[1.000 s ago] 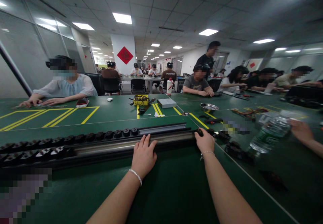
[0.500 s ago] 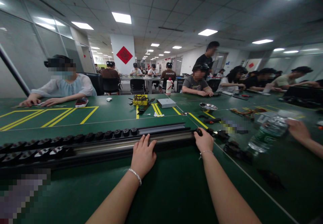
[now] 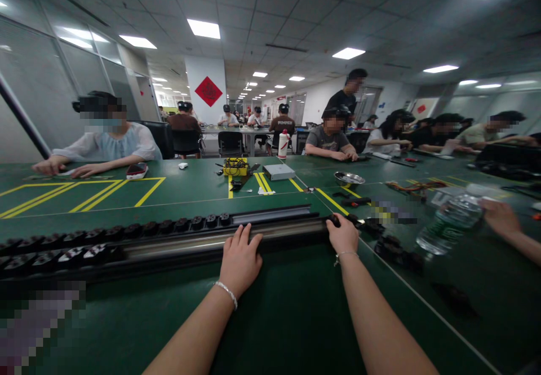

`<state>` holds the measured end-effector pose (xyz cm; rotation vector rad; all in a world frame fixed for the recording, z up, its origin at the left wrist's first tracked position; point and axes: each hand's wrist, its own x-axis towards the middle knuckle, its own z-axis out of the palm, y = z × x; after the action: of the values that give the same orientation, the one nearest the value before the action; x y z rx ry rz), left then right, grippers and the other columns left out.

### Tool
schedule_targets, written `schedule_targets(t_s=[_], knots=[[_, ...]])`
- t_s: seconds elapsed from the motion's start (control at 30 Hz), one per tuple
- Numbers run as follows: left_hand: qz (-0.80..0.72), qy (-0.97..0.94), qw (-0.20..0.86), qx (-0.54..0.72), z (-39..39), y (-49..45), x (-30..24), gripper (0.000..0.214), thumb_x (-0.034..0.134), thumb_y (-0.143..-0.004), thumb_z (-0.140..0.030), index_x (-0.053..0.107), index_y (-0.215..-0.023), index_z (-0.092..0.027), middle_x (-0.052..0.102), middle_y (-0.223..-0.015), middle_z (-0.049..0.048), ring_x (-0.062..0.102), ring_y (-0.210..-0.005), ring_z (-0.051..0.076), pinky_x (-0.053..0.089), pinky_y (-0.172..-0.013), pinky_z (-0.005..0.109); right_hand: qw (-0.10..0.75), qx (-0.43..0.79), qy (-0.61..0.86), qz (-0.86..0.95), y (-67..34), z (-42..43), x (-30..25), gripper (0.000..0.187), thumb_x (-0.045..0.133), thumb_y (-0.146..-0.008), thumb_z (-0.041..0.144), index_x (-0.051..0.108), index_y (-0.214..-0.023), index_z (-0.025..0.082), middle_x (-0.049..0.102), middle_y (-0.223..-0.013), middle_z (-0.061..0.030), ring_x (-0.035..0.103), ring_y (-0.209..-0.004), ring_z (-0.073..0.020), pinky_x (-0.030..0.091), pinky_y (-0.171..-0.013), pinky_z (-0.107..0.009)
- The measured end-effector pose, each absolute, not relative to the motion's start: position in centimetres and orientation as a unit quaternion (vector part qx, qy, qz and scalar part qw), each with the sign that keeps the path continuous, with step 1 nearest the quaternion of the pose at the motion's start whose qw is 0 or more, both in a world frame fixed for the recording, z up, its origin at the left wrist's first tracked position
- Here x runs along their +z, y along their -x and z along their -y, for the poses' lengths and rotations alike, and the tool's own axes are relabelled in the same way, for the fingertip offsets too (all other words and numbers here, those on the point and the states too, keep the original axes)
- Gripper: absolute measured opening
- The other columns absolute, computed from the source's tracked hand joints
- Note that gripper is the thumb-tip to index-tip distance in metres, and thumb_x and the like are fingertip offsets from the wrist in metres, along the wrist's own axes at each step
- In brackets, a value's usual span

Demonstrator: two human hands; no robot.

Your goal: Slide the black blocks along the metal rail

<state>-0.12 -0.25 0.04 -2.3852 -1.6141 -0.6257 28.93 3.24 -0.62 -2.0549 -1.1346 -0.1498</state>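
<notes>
A long dark metal rail (image 3: 177, 245) with a row of black rollers along its back lies across the green table (image 3: 296, 313) in front of me. My left hand (image 3: 239, 261) rests on the rail's near edge, fingers stretched flat over it. At the rail's right end my right hand (image 3: 343, 234) is curled round the end piece. Both wrists wear thin bracelets.
Small black parts (image 3: 393, 248) lie just right of the rail. A neighbour's hand (image 3: 501, 217) holds a water bottle (image 3: 448, 223) at the right. Beyond are a yellow box (image 3: 235, 166), a grey box (image 3: 279, 172), a metal bowl (image 3: 350, 179) and seated people around the tables.
Almost nothing has changed: my hands stay on the rail. The neighbour's bottle and hand shifted slightly.
</notes>
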Motion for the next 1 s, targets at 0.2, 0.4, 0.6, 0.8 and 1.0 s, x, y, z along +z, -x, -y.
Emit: schedule_targets(t_s=[0.2,0.4,0.6,0.8,1.0], knots=[[0.546,0.805,0.095,-0.212,0.3,0.1,0.1,0.044,0.049,-0.074,-0.025,0.051,-0.118,-0.030,0.039,-0.139,0.0065,0.030,-0.130,0.026,0.030,-0.099,0.044,0.386,-0.048,0.812,0.436,-29.1,-3.3,-0.8,0.041,0.047,-0.077,0.037,0.060,-0.111,0.017,0.060,-0.109,-0.0112,0.053,-0.099,-0.0244,0.037,-0.089,-0.035],[0.548,0.805,0.089,-0.210,0.4,0.0,0.3,0.044,0.049,-0.075,-0.025,0.050,-0.118,-0.030,0.039,-0.140,0.0061,0.029,-0.130,0.026,0.029,-0.099,0.044,0.382,-0.040,0.812,0.438,-29.1,-3.2,-0.5,0.042,0.047,-0.077,0.037,0.060,-0.112,0.017,0.059,-0.111,-0.0102,0.052,-0.099,-0.0241,0.038,-0.089,-0.034],[0.550,0.805,0.087,-0.205,0.5,0.0,0.5,0.044,0.049,-0.074,-0.024,0.051,-0.117,-0.030,0.039,-0.140,0.0061,0.029,-0.130,0.026,0.029,-0.099,0.044,0.375,-0.032,0.818,0.434,-29.1,-2.9,-0.1,0.042,0.047,-0.078,0.037,0.059,-0.113,0.018,0.059,-0.112,-0.0096,0.053,-0.099,-0.0243,0.039,-0.087,-0.034],[0.549,0.804,0.093,-0.208,0.5,0.0,0.4,0.044,0.049,-0.074,-0.024,0.051,-0.117,-0.031,0.039,-0.140,0.0061,0.030,-0.130,0.026,0.030,-0.099,0.043,0.376,-0.027,0.820,0.431,-29.1,-3.0,0.0,0.040,0.048,-0.077,0.035,0.060,-0.112,0.018,0.061,-0.109,-0.0092,0.054,-0.098,-0.0231,0.040,-0.086,-0.032],[0.545,0.805,0.096,-0.215,0.3,0.0,0.2,0.043,0.050,-0.073,-0.024,0.051,-0.116,-0.030,0.040,-0.139,0.0066,0.031,-0.129,0.026,0.030,-0.098,0.044,0.375,-0.020,0.825,0.422,-29.2,-2.9,0.3,0.040,0.048,-0.078,0.035,0.059,-0.113,0.019,0.061,-0.109,-0.0096,0.055,-0.097,-0.0240,0.041,-0.084,-0.033]])
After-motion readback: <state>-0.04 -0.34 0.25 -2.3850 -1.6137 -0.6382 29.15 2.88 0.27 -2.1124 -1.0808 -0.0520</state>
